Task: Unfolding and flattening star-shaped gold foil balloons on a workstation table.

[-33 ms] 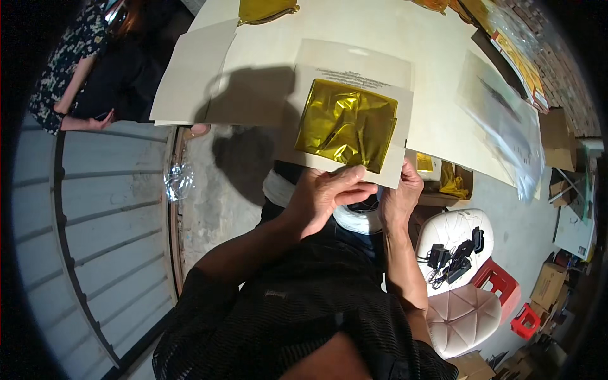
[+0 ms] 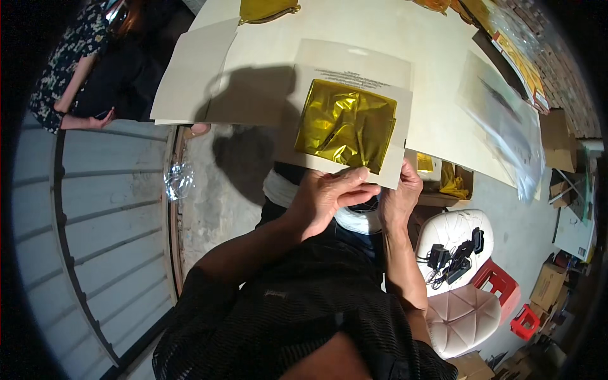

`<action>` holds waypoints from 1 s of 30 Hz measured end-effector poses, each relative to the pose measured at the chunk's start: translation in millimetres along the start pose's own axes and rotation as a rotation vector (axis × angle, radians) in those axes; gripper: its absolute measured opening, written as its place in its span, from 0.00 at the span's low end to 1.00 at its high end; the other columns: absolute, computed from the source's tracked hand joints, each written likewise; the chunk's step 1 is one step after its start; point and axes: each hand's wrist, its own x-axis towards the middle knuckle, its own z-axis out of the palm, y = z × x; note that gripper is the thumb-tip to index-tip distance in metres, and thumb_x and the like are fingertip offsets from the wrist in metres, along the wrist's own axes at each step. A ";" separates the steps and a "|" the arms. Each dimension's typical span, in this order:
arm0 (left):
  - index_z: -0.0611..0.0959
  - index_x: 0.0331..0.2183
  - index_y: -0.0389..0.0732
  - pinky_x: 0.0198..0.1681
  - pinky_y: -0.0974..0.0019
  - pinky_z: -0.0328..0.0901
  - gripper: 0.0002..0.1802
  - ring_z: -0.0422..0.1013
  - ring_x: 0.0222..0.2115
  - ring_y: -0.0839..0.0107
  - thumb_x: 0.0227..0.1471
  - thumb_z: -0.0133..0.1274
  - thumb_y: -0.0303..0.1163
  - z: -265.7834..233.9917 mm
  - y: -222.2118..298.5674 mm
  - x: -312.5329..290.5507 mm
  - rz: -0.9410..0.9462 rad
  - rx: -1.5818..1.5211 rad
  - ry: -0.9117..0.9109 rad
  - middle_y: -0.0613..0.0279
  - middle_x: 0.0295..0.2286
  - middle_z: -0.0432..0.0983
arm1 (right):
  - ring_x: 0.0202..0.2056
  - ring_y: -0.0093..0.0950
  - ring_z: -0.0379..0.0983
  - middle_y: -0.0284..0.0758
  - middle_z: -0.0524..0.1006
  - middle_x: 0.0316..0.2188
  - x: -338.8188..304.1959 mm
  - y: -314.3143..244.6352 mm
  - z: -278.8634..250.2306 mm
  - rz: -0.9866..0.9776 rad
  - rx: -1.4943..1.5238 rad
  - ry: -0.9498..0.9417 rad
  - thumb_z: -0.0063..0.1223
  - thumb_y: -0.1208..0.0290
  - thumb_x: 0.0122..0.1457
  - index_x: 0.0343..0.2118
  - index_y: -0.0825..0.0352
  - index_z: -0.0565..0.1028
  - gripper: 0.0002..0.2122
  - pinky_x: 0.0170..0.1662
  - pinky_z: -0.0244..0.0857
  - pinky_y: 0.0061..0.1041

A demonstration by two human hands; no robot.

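A square of folded gold foil (image 2: 345, 123) lies on a beige card (image 2: 396, 161) at the table's near edge. A clear plastic bag (image 2: 354, 57) with a hang hole and printed lines extends past the card's far side; how far the card sits inside it I cannot tell. My left hand (image 2: 332, 196) is closed on the card's near edge, thumb by the foil's lower edge and fingers below. My right hand (image 2: 401, 196) pinches the card's near right corner, its fingertips partly hidden.
Beige card sheets (image 2: 193, 73) overhang the table (image 2: 443, 114) at left. Clear plastic bags (image 2: 500, 120) lie at right. Gold pieces (image 2: 269, 9) rest at the far edge. A white chair (image 2: 465, 221) with black cables stands right. Another person's arm (image 2: 79, 95) shows far left.
My left thumb has shifted very slightly to the right along the card's near edge. Everything else looks the same.
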 end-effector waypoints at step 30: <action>0.74 0.50 0.24 0.52 0.58 0.74 0.25 0.78 0.45 0.56 0.62 0.54 0.37 -10.0 22.0 -17.0 0.025 -0.022 0.217 0.42 0.44 0.78 | 0.36 0.21 0.77 0.32 0.80 0.36 10.7 16.2 1.2 0.180 -0.017 -0.012 0.56 0.79 0.64 0.42 0.69 0.78 0.06 0.43 0.70 0.22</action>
